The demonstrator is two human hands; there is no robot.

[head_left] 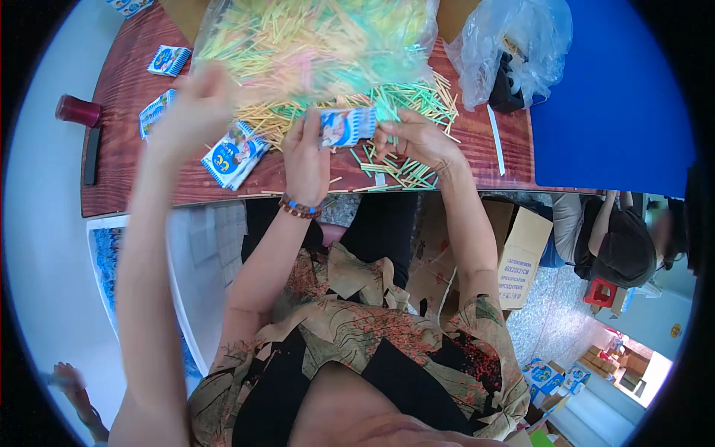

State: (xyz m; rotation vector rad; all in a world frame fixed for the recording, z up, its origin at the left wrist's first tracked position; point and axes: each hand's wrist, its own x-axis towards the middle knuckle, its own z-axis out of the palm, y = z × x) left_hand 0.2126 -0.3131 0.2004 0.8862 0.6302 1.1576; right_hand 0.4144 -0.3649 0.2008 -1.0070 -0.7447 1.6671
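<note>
In front of me my left hand (304, 160), with a beaded bracelet on its wrist, grips a small blue and white packet (347, 127). At the packet's right end is my right hand (417, 140), its fingers closed around a bunch of pale green sticks (386, 109). Whether the stick ends are inside the packet, I cannot tell. Beyond both hands lies a loose pile of thin green and yellow sticks (424, 104). A filled blue and white packet (235, 155) rests on the table left of my left hand.
A co-worker's blurred arm (156, 223) reaches over the red-brown table (119, 179) from the left. A large clear bag of coloured sticks (313, 45) stands at the back. Other packets (168, 61) lie left; a plastic bag (514, 37) sits right. A cardboard box (521, 257) stands below.
</note>
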